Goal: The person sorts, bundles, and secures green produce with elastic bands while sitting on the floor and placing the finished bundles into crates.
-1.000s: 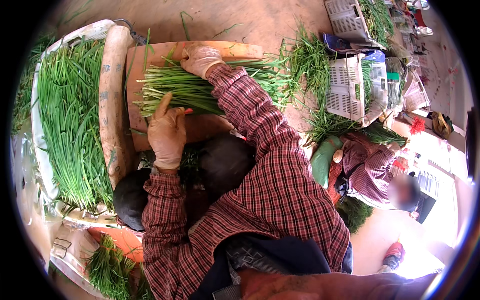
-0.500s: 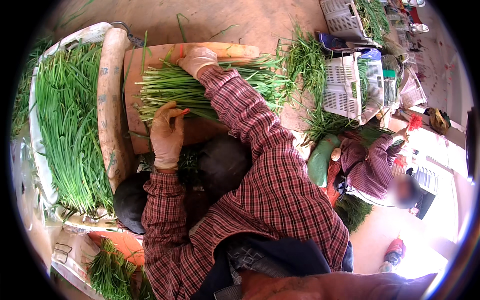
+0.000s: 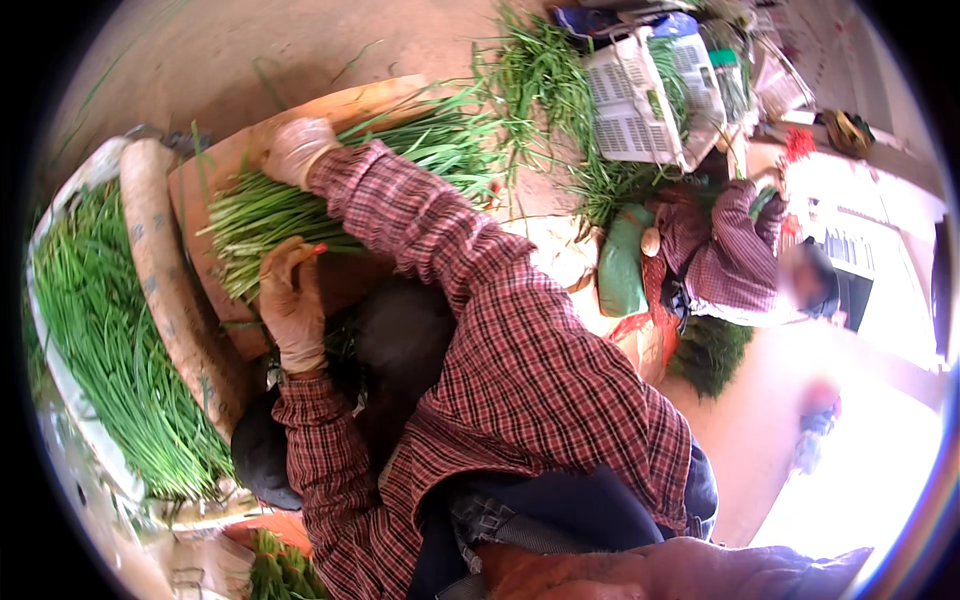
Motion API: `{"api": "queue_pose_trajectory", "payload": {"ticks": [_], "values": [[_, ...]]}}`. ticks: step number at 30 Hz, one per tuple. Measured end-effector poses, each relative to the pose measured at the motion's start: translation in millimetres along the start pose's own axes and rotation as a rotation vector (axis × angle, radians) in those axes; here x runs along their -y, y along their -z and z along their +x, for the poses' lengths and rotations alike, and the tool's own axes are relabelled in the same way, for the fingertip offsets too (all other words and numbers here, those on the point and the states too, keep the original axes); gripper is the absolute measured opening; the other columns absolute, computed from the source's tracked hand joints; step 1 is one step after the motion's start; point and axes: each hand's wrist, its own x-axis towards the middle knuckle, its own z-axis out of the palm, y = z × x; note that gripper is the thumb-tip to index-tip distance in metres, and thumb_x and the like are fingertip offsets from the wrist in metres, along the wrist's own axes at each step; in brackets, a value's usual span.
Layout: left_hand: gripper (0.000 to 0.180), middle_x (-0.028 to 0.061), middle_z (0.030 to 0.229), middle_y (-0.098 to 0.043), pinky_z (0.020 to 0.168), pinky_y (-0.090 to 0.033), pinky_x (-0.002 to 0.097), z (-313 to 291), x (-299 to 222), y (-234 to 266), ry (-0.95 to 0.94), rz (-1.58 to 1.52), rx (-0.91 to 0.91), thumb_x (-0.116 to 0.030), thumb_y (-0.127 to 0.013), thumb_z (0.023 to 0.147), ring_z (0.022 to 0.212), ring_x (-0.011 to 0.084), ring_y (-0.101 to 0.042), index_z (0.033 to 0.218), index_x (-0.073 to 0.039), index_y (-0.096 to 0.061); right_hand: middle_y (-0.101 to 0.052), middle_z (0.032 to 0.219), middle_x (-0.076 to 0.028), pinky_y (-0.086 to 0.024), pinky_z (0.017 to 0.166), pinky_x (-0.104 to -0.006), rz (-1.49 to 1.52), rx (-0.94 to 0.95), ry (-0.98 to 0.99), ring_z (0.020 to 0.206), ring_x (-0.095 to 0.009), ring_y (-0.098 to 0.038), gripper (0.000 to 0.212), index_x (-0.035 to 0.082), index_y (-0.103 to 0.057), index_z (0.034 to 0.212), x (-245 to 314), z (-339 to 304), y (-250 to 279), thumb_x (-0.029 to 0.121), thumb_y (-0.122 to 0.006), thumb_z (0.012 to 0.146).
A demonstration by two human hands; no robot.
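A bundle of garlic chives (image 3: 415,140) lies across a reddish-brown board (image 3: 195,205), pale cut stems to the left and leaf tips to the right. At its near side my gloved left hand (image 3: 292,310) pinches the end of a thin red tie (image 3: 320,248) between thumb and fingers. My right arm reaches over the bundle. At the far edge, my gloved right hand (image 3: 300,150) has its fingers curled down against the stems. What those fingertips hold is hidden.
Left of the board is a pale thick roll (image 3: 165,270), then a white-lined container of chives (image 3: 110,340). Loose chives (image 3: 540,90) lie by a white crate (image 3: 635,110) at the right. Farther right sits another person (image 3: 735,245).
The whole view has swung, so the bundle and board appear farther left and tilted. Both hands stay at the bundle's two sides, the left still pinching the red tie.
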Motion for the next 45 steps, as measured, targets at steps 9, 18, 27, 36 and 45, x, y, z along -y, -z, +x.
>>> {"api": "queue_pose_trajectory", "payload": {"ticks": [9, 18, 27, 36, 45], "values": [[0.006, -0.0035, 0.086, -0.058, 0.055, -0.036, 0.0159, 11.2, 16.0, -12.2, 0.480, -0.390, -0.172, -0.007, -0.065, 0.088, 0.062, 0.0020, -0.043, 0.094, -0.006, -0.062, -0.070, 0.101, -0.009, -0.050, 0.078, -0.0410, -0.046, 0.144, -0.205, 0.098, -0.025, -0.065, 0.029, 0.011, -0.071, 0.101, 9.6, 19.5, -12.7, 0.029, -0.054, 0.085], [0.009, -0.0028, 0.083, -0.059, 0.054, -0.038, 0.0187, 17.5, 16.8, -0.2, 0.569, -0.324, -0.077, -0.011, -0.067, 0.086, 0.061, 0.0042, -0.045, 0.094, -0.007, -0.064, -0.069, 0.091, -0.014, -0.051, 0.076, -0.0451, -0.070, 0.084, -0.091, 0.088, -0.031, -0.066, 0.037, 0.010, -0.071, 0.094, 7.7, -3.0, 5.2, 0.040, -0.053, 0.082], [0.016, -0.0012, 0.087, -0.062, 0.058, -0.041, 0.0183, 8.6, 1.6, 1.8, 0.546, -0.381, -0.106, -0.009, -0.064, 0.088, 0.066, 0.0041, -0.048, 0.103, -0.006, -0.062, -0.069, 0.090, -0.010, -0.050, 0.078, -0.0340, 0.542, -0.042, -0.030, 0.085, -0.023, -0.066, 0.022, 0.007, -0.066, 0.094, -2.5, -28.9, 7.8, 0.021, -0.070, 0.078], [0.033, 0.0045, 0.092, -0.065, 0.074, -0.046, 0.0208, 27.3, -3.4, -1.2, 0.418, -0.448, -0.150, -0.003, -0.064, 0.087, 0.080, 0.0077, -0.057, 0.118, -0.003, -0.053, -0.068, 0.087, -0.009, -0.051, 0.075, -0.0324, 0.797, -0.137, 0.280, 0.083, -0.022, -0.066, 0.011, 0.010, -0.069, 0.091, -4.5, -66.6, 15.6, 0.012, -0.067, 0.081], [0.030, 0.0029, 0.090, -0.067, 0.050, -0.032, 0.0153, 17.7, 14.0, -3.5, 0.405, -0.601, -0.302, -0.005, -0.064, 0.087, 0.062, 0.0013, -0.045, 0.116, -0.005, -0.056, -0.068, 0.091, -0.006, -0.052, 0.077, -0.0364, 0.488, -0.334, 0.603, 0.085, -0.026, -0.066, 0.015, 0.011, -0.065, 0.090, -18.6, -78.9, 4.0, 0.008, -0.065, 0.076]]}}
